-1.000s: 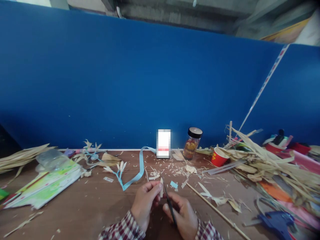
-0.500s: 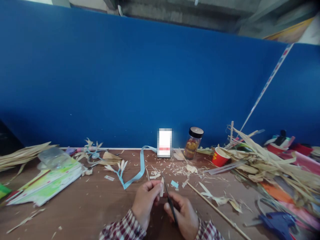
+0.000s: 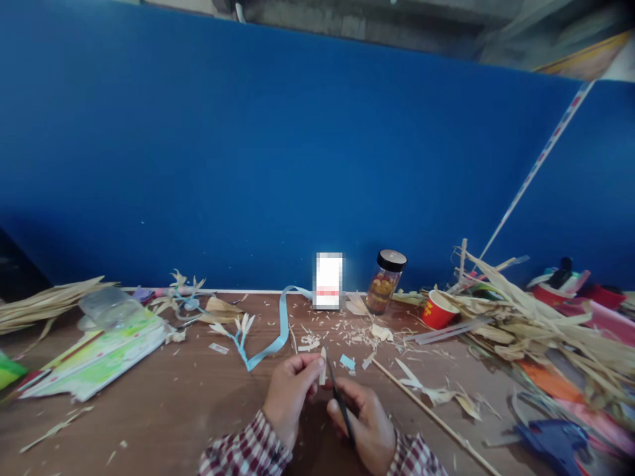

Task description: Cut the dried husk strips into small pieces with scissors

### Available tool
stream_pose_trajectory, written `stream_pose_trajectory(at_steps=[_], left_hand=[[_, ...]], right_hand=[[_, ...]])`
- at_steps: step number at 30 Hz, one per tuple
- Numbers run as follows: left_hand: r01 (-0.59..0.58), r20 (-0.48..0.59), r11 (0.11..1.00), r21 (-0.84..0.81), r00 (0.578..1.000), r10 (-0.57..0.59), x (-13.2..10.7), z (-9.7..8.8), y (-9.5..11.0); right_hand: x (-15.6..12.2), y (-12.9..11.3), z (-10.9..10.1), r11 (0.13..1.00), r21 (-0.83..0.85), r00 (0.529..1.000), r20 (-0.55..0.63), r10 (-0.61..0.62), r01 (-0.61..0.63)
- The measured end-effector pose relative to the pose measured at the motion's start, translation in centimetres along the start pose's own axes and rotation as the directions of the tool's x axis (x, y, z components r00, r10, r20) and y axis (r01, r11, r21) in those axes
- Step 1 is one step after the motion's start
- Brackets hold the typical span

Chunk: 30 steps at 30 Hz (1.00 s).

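Note:
My left hand (image 3: 288, 396) pinches a small pale strip of dried husk (image 3: 323, 374) upright between thumb and fingers. Close to its right, my right hand (image 3: 368, 423) is closed around dark scissors (image 3: 341, 404), their blades pointing up beside the strip. Whether the blades touch the husk is hard to make out. Left of my hands lies a sprig of pale husk flowers (image 3: 243, 330) on a stem wrapped in light blue ribbon (image 3: 282, 324). A scrap of blue ribbon (image 3: 347, 362) and many pale shavings (image 3: 342, 324) lie just beyond.
A lidded jar (image 3: 384, 284) and a red paper cup (image 3: 439, 309) stand at the back. Dried husks (image 3: 536, 324) pile up on the right, above a blue glue gun (image 3: 553, 443). A thin stick (image 3: 431, 416) lies right. Painted paper (image 3: 104, 350) lies left. A blue partition (image 3: 297, 145) rises behind.
The view has shifted slightly. Both hands keep nearly the same pose, with the husk strip and the scissors still held close together.

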State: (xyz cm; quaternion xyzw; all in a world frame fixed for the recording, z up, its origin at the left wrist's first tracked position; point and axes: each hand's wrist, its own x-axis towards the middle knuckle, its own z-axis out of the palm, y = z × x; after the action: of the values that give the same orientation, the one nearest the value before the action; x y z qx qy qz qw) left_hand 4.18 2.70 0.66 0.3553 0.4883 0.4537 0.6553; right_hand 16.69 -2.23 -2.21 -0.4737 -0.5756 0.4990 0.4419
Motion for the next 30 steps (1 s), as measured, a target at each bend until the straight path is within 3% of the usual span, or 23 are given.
stream_pose_trajectory(at_steps=[30], left_hand=[[-0.019, 0.026, 1.0, 0.004, 0.999, 0.018, -0.05, -0.11, -0.19]], right_hand=[[-0.06, 0.57, -0.11, 0.999, 0.039, 1.0, 0.025, -0.014, 0.013]])
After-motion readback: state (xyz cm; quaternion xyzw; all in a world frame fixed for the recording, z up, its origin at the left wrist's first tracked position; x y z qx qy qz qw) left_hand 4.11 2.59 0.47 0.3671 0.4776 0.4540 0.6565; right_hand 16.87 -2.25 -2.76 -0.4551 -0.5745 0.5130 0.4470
